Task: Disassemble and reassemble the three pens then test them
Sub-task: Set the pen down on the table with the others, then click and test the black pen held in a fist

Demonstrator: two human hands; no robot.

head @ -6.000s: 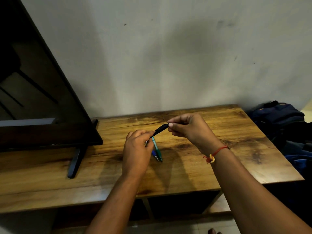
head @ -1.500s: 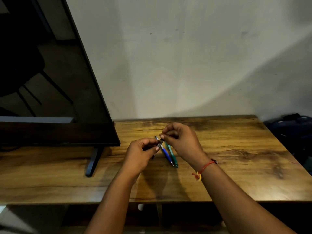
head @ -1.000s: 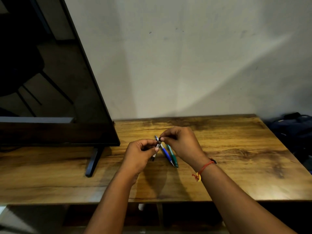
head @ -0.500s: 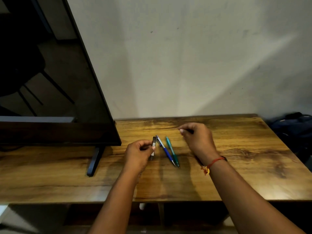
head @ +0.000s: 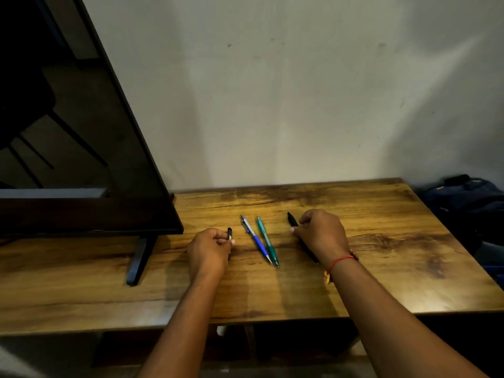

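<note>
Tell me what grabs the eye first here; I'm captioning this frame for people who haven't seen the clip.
Two hands rest on a wooden table, each on a black pen part: the left hand pinches a short piece, the right hand holds a longer barrel. Between them a blue pen and a teal pen lie side by side. A dark TV screen looms at left.

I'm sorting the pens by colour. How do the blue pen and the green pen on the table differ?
The blue pen has a silvery far half; the green pen is green throughout. The blue pen lies left of the green one. Both lie untouched on the table, side by side, tips toward the person.
</note>
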